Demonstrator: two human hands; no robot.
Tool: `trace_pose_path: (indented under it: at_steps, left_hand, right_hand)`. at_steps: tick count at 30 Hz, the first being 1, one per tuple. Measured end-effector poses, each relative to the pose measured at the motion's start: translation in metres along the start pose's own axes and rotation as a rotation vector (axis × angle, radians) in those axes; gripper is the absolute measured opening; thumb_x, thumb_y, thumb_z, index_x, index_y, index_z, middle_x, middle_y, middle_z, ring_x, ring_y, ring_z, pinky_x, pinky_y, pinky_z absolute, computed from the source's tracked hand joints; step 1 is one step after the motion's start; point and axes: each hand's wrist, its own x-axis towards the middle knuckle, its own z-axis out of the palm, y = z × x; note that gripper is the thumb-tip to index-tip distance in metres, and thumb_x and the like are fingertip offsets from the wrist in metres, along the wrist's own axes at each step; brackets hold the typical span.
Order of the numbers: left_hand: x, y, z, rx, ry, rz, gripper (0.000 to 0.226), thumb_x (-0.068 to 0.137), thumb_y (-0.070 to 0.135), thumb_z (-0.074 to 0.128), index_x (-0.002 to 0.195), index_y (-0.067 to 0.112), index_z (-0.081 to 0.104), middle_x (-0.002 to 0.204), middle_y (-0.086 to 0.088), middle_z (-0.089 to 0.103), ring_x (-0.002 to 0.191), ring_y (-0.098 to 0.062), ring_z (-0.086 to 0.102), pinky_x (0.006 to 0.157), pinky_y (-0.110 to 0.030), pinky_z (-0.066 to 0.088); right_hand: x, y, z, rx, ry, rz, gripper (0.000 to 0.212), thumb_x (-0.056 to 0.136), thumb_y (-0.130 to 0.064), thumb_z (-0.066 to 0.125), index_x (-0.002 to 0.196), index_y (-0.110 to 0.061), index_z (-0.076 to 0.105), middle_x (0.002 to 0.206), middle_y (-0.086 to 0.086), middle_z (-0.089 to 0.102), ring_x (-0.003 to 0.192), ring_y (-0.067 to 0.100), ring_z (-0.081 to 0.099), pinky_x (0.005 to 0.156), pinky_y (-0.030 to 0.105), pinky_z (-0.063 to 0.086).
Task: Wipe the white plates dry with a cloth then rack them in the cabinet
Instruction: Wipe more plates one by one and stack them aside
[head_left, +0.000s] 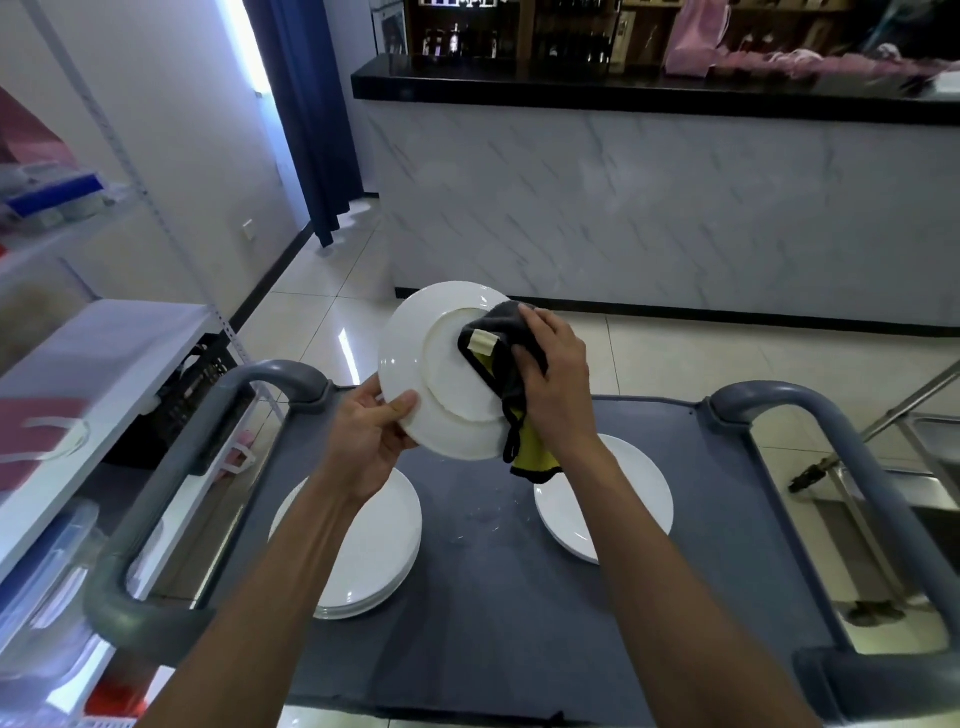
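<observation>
Grey cart (675, 519) fills the lower frame, its flat top serving as the workbench. On it, lower left, a stack of white plates (374, 551); lower right, another white plate (634, 499) lying flat, apart from the stack, which looks like wet and wiped kept separate, though which is which I cannot tell. Centre frame, the held plate (441, 364) is tilted up, underside and foot ring facing us, glossy and clean. Left hand (369, 436) pinches its lower rim, thumb on the back, steadying it. Right hand (556, 379) is closed over the grey and yellow cloth (498, 343), pressing it against the plate's right side. No cabinet identifiable yet.
</observation>
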Motion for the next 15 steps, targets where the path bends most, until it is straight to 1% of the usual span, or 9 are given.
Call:
trace_pose_path:
  at_steps: [3,6,8,10,12,15]
  left_hand:
    - [0.001,-0.008,0.017,0.055,-0.030,-0.009,0.042,0.081,0.006,0.064,0.122,0.010,0.064,0.109,-0.010,0.073,0.094,-0.025,0.070,0.070,-0.039,0.062]
    - [0.002,-0.017,0.035,0.120,-0.068,-0.009,0.042,0.085,0.000,0.064,0.126,0.007,0.062,0.110,-0.013,0.071,0.095,-0.025,0.069,0.067,-0.037,0.061]
    - [0.005,-0.025,0.044,0.158,-0.083,-0.015,0.042,0.087,-0.001,0.066,0.127,0.008,0.061,0.112,-0.013,0.071,0.096,-0.026,0.069,0.066,-0.037,0.061]
    - [0.007,-0.031,0.053,0.224,-0.095,-0.008,0.040,0.090,-0.003,0.063,0.128,0.009,0.062,0.112,-0.012,0.072,0.098,-0.026,0.070,0.069,-0.038,0.061]
    - [0.008,-0.038,0.064,0.312,-0.114,0.022,0.036,0.091,-0.005,0.062,0.124,0.011,0.064,0.109,-0.010,0.075,0.098,-0.026,0.072,0.070,-0.039,0.062]
    - [0.012,-0.048,0.079,0.437,-0.148,0.081,0.032,0.090,-0.004,0.066,0.115,0.015,0.068,0.101,-0.006,0.077,0.095,-0.026,0.074,0.068,-0.037,0.061]
  right_hand:
    - [-0.008,0.009,-0.008,-0.011,0.013,0.012,0.051,0.099,-0.013,0.056,0.145,-0.033,0.050,0.142,-0.007,0.049,0.127,0.018,0.041,0.110,0.042,0.038]
    - [-0.017,0.017,-0.018,-0.007,0.067,0.022,0.044,0.097,-0.008,0.055,0.137,-0.027,0.059,0.138,-0.006,0.052,0.125,0.016,0.043,0.110,0.034,0.038]
    - [-0.023,0.022,-0.027,0.000,0.091,0.045,0.041,0.097,-0.004,0.054,0.134,-0.022,0.062,0.136,-0.004,0.054,0.124,0.016,0.045,0.109,0.022,0.036]
    - [-0.027,0.029,-0.038,-0.018,0.121,0.051,0.041,0.096,-0.001,0.054,0.131,-0.020,0.064,0.134,-0.002,0.056,0.123,0.018,0.047,0.105,0.011,0.030]
    - [-0.032,0.036,-0.049,-0.037,0.146,0.059,0.040,0.096,0.000,0.054,0.130,-0.018,0.065,0.133,-0.003,0.057,0.122,0.018,0.048,0.103,0.006,0.027]
    - [-0.042,0.042,-0.065,-0.037,0.157,0.076,0.040,0.095,0.001,0.056,0.129,-0.018,0.066,0.132,-0.003,0.056,0.122,0.017,0.047,0.103,0.004,0.025]
